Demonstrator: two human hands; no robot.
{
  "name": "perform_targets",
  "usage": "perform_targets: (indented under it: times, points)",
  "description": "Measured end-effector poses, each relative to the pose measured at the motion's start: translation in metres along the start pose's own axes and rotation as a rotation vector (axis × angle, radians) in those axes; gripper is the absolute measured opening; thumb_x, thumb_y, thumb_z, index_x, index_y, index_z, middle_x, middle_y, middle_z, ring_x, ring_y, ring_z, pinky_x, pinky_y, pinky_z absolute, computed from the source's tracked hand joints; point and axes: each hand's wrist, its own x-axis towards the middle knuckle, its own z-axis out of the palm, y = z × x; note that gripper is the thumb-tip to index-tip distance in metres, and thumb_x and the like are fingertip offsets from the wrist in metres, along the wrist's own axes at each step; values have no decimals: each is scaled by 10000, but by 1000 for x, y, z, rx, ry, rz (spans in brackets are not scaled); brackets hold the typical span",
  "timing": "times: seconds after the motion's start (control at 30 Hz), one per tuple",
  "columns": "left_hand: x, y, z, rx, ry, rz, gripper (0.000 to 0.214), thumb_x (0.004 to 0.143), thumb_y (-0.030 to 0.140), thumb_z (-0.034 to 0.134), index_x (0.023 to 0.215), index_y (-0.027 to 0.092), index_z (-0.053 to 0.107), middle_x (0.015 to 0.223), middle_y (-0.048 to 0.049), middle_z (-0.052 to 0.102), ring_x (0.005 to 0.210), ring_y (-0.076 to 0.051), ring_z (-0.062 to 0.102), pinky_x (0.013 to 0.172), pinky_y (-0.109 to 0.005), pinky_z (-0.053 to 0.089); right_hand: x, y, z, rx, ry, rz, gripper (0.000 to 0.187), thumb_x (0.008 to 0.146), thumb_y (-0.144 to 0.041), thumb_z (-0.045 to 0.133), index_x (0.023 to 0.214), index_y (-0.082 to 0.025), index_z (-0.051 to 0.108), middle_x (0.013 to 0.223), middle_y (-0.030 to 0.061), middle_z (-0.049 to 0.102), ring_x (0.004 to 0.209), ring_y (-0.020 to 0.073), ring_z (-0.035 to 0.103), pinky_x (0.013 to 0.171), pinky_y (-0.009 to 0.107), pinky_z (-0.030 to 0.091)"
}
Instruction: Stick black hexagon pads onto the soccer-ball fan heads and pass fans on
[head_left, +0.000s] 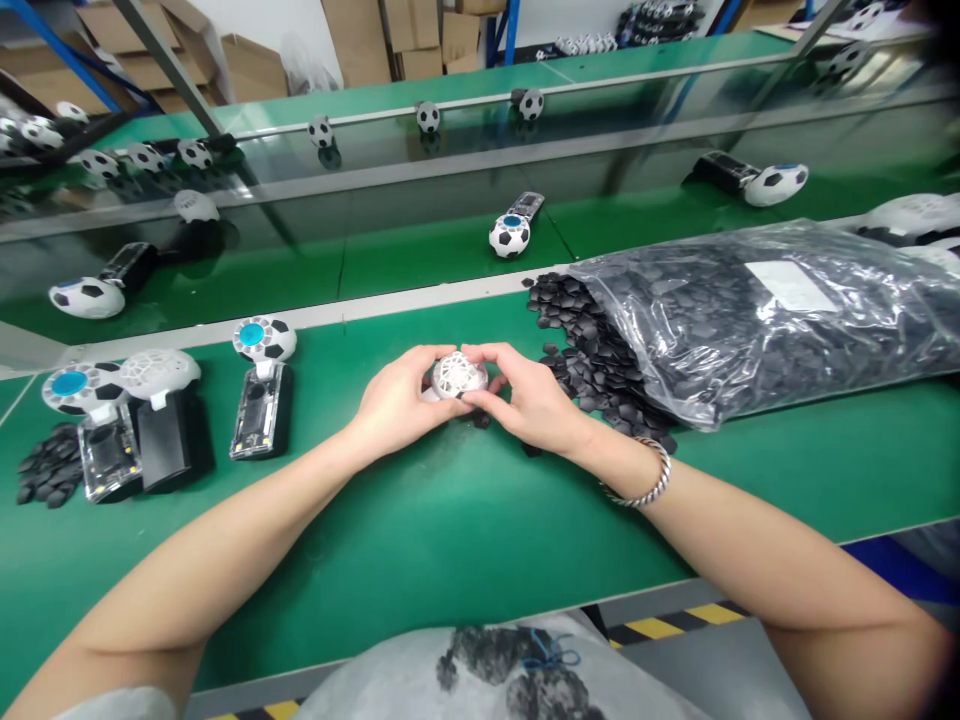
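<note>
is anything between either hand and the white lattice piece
Nothing visible: the left hand and right hand both touch the white lattice piece directly. The loose black pieces lie beside the right hand, blocking neither.

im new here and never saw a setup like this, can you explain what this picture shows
There's no machine arm: a person works bare-handed, and a head-worn camera looks forward and down. The left hand and right hand together hold a white latticed shell above a green tabletop. Rightward, a clear plastic bag of small black pieces spills some loose pieces onto the table. Leftward stand three devices with rounded heads, two patterned like soccer balls, beside a small black pile. Similar devices lie on the green strip beyond.
</note>
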Motion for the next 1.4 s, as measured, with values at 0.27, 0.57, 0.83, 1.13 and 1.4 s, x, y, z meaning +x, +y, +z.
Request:
perform_targets:
  times: [0.27, 0.57, 0.83, 1.13, 1.4]
  points:
    - [-2, 3, 4, 53, 34, 48, 591, 670, 464, 654, 1185, 212, 510, 1140, -51, 589, 933, -226, 590, 765, -325, 484, -2, 11, 2, 138, -2, -2, 353, 794, -267, 576, 1120, -181, 471, 1160, 115, 520, 1001, 225, 551, 628, 287, 553]
    - [2, 1, 1, 65, 17, 39, 602, 669, 443, 652, 1199, 206, 494, 1140, -55, 585, 917, -220, 591, 764, -331, 490, 6, 12, -11, 38, 9, 72, 251, 756, -259, 627, 979, -167, 558, 994, 72, 586, 896, 194, 570, 654, 289, 502]
    - [7, -10, -12, 228, -76, 160, 618, 676, 208, 563, 1279, 256, 433, 1250, -46, 491, 1112, -243, 492, 904, -359, 422, -7, 2, -19, -342, -333, 51, 140, 768, -283, 651, 882, -204, 676, 873, 38, 602, 806, 176, 559, 681, 281, 431]
    - [3, -7, -12, 375, -96, 139, 646, 691, 186, 510, 1310, 309, 377, 1175, -14, 556, 1023, -247, 511, 844, -374, 397, -18, -12, -4, -606, -423, -260, 165, 879, -189, 470, 854, -146, 627, 822, 73, 618, 755, 175, 536, 673, 303, 371]
    - [8, -8, -11, 321, -157, 359, 613, 700, 78, 447, 1270, 301, 433, 1182, 3, 580, 1064, -210, 492, 936, -397, 323, -14, -21, -27, -96, -328, 0, 125, 817, -138, 518, 896, -184, 603, 666, -28, 604, 556, 85, 514, 569, 198, 381]
